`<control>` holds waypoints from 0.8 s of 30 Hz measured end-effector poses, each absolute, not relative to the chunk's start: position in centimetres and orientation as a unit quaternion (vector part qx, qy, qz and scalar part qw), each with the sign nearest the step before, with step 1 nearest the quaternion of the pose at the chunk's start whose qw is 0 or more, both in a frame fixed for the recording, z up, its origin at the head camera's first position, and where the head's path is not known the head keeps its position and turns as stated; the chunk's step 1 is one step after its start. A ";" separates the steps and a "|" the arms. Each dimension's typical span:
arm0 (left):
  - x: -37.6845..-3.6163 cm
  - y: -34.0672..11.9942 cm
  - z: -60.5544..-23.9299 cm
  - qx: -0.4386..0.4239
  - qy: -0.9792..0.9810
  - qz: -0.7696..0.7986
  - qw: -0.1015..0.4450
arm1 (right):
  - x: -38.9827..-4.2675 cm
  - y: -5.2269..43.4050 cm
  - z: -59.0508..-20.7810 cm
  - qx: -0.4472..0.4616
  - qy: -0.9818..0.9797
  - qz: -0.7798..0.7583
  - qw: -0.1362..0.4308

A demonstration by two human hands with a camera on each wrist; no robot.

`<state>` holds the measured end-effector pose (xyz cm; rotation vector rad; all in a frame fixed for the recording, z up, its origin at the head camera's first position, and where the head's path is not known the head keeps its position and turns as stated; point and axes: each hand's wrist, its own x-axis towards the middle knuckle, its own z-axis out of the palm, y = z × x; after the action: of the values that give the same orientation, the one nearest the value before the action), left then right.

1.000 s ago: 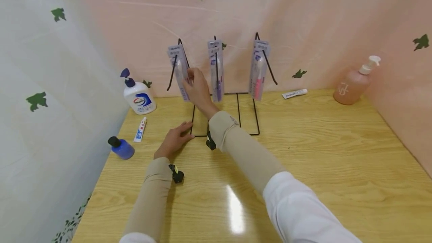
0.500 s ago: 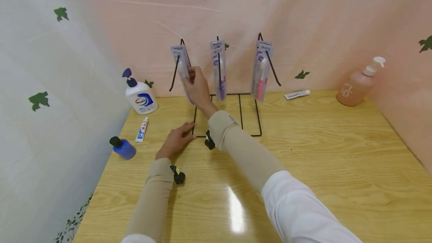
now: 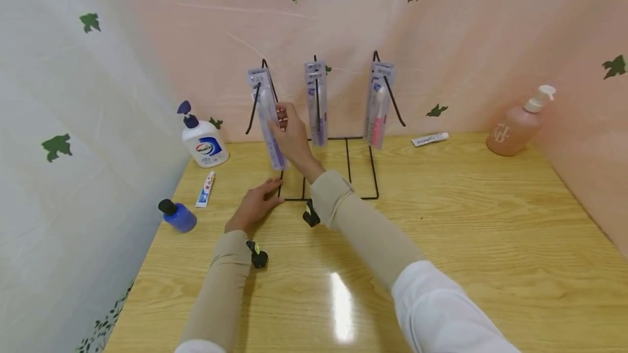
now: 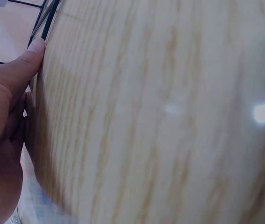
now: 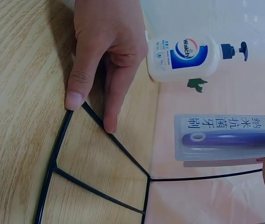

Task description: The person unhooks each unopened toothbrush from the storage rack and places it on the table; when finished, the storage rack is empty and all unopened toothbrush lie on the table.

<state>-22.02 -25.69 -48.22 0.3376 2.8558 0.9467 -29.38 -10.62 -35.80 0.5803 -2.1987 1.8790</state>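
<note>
Up on the wire rack (image 3: 343,168), the right hand (image 3: 293,135) pinches the leftmost toothbrush pack (image 3: 267,119); left hand (image 3: 255,203) flat on the desk (image 3: 441,222). Right wrist: left fingers (image 5: 83,88) pin the base. A snag could tip the rack, I judge.

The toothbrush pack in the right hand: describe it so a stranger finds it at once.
On the wooden table stands a black wire rack against the pink wall. The right hand pinches the leftmost toothbrush pack of three. Its brush is purple like the middle pack, but only it slants forward off the rack.
</note>
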 end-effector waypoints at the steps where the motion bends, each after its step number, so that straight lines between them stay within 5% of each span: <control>1: -22.0 -25.7 -48.2 0.112 0.942 0.312 0.058 | -29.3 -10.5 -35.8 0.197 -0.742 0.634 0.095; 24: -21.7 -25.6 -47.9 0.112 0.937 0.325 0.056 | -26.5 -7.6 -35.2 0.228 -0.749 0.618 0.076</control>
<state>-21.69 -25.56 -47.92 0.3409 2.8441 0.9859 -26.47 -7.57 -35.25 0.6839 -2.2450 1.8513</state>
